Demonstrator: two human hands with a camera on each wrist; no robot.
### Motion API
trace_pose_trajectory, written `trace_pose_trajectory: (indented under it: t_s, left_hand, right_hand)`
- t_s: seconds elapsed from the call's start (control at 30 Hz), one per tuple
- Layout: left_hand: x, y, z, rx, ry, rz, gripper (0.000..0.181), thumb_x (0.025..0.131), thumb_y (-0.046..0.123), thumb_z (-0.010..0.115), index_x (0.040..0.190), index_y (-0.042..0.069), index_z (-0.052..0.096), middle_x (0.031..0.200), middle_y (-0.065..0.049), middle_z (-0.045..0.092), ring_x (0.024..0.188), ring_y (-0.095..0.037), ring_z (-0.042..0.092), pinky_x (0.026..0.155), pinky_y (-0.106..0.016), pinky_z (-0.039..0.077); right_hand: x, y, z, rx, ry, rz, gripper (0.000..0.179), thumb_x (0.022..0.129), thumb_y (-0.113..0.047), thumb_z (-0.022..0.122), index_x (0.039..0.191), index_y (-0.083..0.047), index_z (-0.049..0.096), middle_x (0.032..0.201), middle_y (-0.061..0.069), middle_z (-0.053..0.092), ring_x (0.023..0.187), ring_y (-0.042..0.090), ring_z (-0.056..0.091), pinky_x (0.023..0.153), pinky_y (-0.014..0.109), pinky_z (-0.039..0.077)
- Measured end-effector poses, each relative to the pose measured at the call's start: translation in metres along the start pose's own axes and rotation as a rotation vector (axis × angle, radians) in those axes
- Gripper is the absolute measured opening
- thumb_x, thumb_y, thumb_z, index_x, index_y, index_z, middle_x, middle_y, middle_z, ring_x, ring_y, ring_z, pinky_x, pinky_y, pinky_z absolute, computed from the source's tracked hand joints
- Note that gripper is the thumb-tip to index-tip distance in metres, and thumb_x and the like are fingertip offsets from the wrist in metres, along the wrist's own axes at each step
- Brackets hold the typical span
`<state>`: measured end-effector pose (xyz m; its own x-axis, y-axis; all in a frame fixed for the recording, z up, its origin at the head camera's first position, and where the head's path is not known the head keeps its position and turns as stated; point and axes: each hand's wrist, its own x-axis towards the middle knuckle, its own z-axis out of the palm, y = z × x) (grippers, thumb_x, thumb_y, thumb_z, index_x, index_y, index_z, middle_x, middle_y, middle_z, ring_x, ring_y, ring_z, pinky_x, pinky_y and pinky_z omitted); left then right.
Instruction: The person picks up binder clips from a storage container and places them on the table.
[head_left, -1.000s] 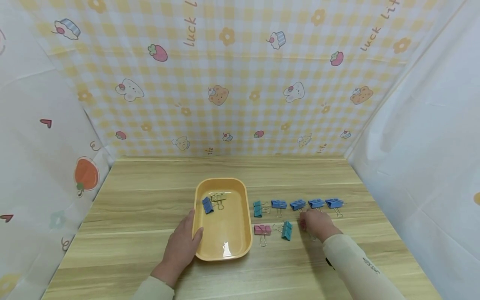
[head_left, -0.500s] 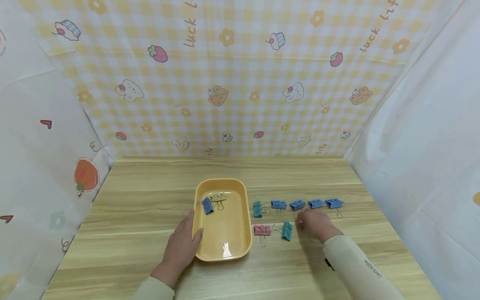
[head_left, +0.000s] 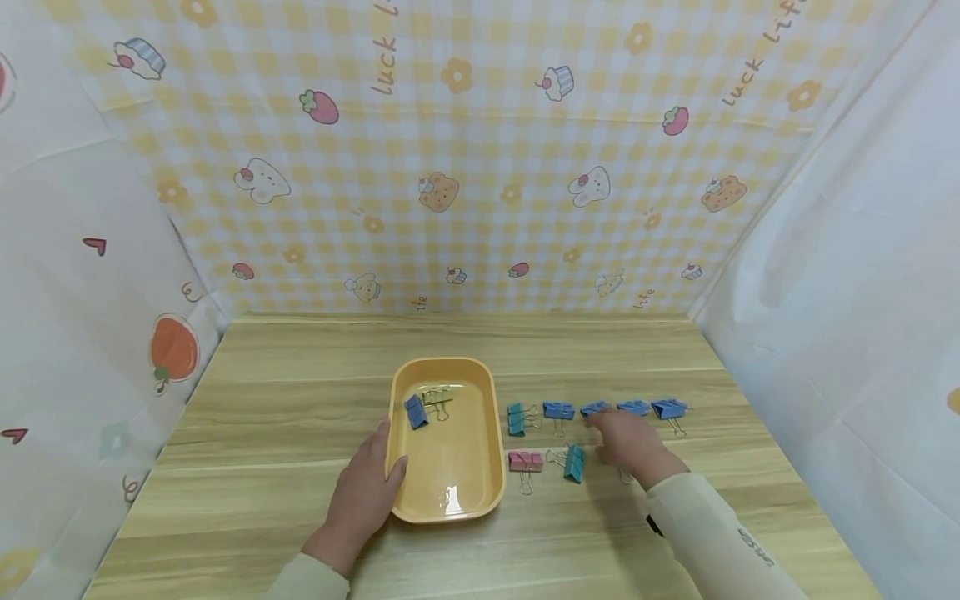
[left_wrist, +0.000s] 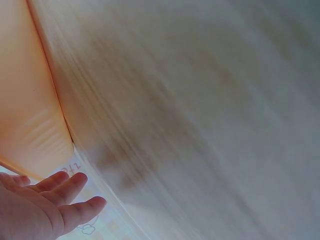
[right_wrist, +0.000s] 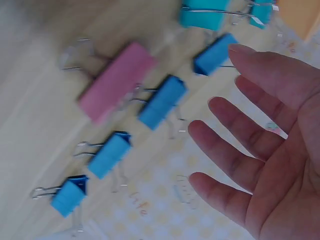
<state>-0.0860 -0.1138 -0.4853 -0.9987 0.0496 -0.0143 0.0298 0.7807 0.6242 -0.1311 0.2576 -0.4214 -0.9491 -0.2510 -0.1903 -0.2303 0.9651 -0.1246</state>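
My left hand (head_left: 360,483) rests with extended fingers along the left side of a yellow tray (head_left: 457,454), thumb at its rim. A blue binder clip (head_left: 416,412) and a gold-coloured one (head_left: 437,397) lie inside the tray. My right hand (head_left: 633,442) hovers over the clips on the right, holding nothing. In the right wrist view its fingers are spread, and a large pink binder clip (right_wrist: 117,82) lies on the table apart from them. The head view mostly hides that clip beneath the hand. Blue clips (right_wrist: 162,102) line up beyond it.
Left of the right hand lie a teal clip (head_left: 574,462), another pink clip (head_left: 526,461), and a second teal clip (head_left: 517,419) by the tray. The back row ends in a blue clip (head_left: 669,408) at right. A checked cloth (head_left: 480,233) hangs behind the wooden table (head_left: 300,375).
My right hand has let go of the pink clip, and its fingers have opened and shifted slightly up and left. The left hand and the tray stay in place.
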Motion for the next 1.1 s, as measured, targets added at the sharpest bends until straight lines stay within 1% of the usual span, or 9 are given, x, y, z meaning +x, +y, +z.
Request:
trace_pose_trajectory:
  t_s: [0.1, 0.17, 0.33, 0.43, 0.5, 0.67, 0.8, 0.97, 1.1]
  left_hand:
    - [0.000, -0.001, 0.000, -0.003, 0.001, 0.002, 0.066, 0.098, 0.028, 0.051, 0.152, 0.001, 0.022, 0.142, -0.030, 0.042, 0.126, -0.048, 0.045, 0.099, -0.062, 0.037]
    - [0.000, -0.001, 0.001, -0.004, 0.000, 0.001, 0.066, 0.099, 0.028, 0.051, 0.152, 0.002, 0.022, 0.142, -0.030, 0.041, 0.126, -0.048, 0.044, 0.100, -0.062, 0.037]
    - [0.000, -0.001, 0.000, -0.005, 0.001, 0.005, 0.066, 0.099, 0.028, 0.051, 0.152, 0.001, 0.022, 0.142, -0.030, 0.042, 0.126, -0.048, 0.044, 0.099, -0.063, 0.037]
    - [-0.001, 0.000, -0.001, -0.001, 0.001, 0.005, 0.066, 0.099, 0.028, 0.051, 0.152, 0.001, 0.022, 0.142, -0.031, 0.041, 0.126, -0.048, 0.044, 0.099, -0.063, 0.037]
    - [-0.001, 0.000, -0.001, 0.001, 0.000, 0.004, 0.067, 0.099, 0.029, 0.051, 0.152, 0.001, 0.022, 0.142, -0.031, 0.041, 0.126, -0.049, 0.044, 0.099, -0.063, 0.037]
    - [-0.001, 0.000, -0.001, -0.004, -0.004, -0.003, 0.067, 0.099, 0.029, 0.051, 0.152, 0.001, 0.021, 0.142, -0.031, 0.041, 0.126, -0.049, 0.044, 0.100, -0.063, 0.036]
    - [-0.001, 0.001, -0.002, -0.008, -0.006, -0.004, 0.067, 0.099, 0.029, 0.051, 0.152, 0.001, 0.021, 0.142, -0.031, 0.041, 0.126, -0.049, 0.044, 0.100, -0.063, 0.036]
    - [-0.001, 0.001, -0.002, -0.006, 0.002, 0.007, 0.066, 0.099, 0.028, 0.051, 0.152, 0.000, 0.022, 0.141, -0.031, 0.041, 0.125, -0.049, 0.045, 0.099, -0.063, 0.037]
    - [-0.001, 0.002, -0.002, -0.007, 0.005, 0.007, 0.066, 0.099, 0.028, 0.052, 0.151, 0.000, 0.023, 0.141, -0.031, 0.042, 0.125, -0.049, 0.045, 0.099, -0.063, 0.037]
  right_hand:
    - [0.001, -0.008, -0.007, 0.002, 0.048, -0.019, 0.040, 0.080, -0.005, 0.075, 0.118, -0.006, 0.066, 0.118, 0.015, 0.064, 0.091, 0.030, 0.064, 0.068, 0.040, 0.055]
    - [0.003, -0.014, -0.012, 0.011, 0.086, -0.043, 0.041, 0.080, -0.006, 0.075, 0.120, -0.005, 0.065, 0.118, 0.014, 0.063, 0.089, 0.028, 0.064, 0.067, 0.039, 0.055]
    - [0.010, -0.026, -0.018, 0.016, 0.176, -0.122, 0.048, 0.080, -0.008, 0.076, 0.126, -0.006, 0.061, 0.124, 0.014, 0.060, 0.107, 0.034, 0.061, 0.085, 0.046, 0.053]
    - [0.016, -0.033, -0.020, 0.012, 0.209, -0.154, 0.054, 0.080, -0.009, 0.078, 0.130, -0.007, 0.058, 0.130, 0.015, 0.056, 0.115, 0.035, 0.057, 0.090, 0.047, 0.051]
    - [0.020, -0.039, -0.022, 0.000, 0.234, -0.174, 0.058, 0.078, -0.010, 0.080, 0.132, -0.008, 0.057, 0.132, 0.015, 0.054, 0.118, 0.034, 0.055, 0.091, 0.047, 0.051]
    - [0.028, -0.053, -0.028, -0.026, 0.270, -0.211, 0.062, 0.079, -0.013, 0.080, 0.135, -0.010, 0.054, 0.139, 0.015, 0.050, 0.123, 0.034, 0.052, 0.094, 0.047, 0.049]
    - [0.032, -0.062, -0.031, -0.025, 0.276, -0.236, 0.062, 0.081, -0.016, 0.079, 0.137, -0.012, 0.053, 0.142, 0.015, 0.047, 0.126, 0.035, 0.049, 0.096, 0.048, 0.048]
    - [0.039, -0.074, -0.033, -0.025, 0.286, -0.271, 0.066, 0.079, -0.017, 0.080, 0.138, -0.012, 0.051, 0.145, 0.015, 0.044, 0.129, 0.035, 0.046, 0.100, 0.051, 0.044]
    - [0.046, -0.082, -0.032, -0.030, 0.305, -0.309, 0.068, 0.078, -0.016, 0.081, 0.139, -0.013, 0.051, 0.145, 0.015, 0.044, 0.132, 0.033, 0.044, 0.103, 0.050, 0.042]
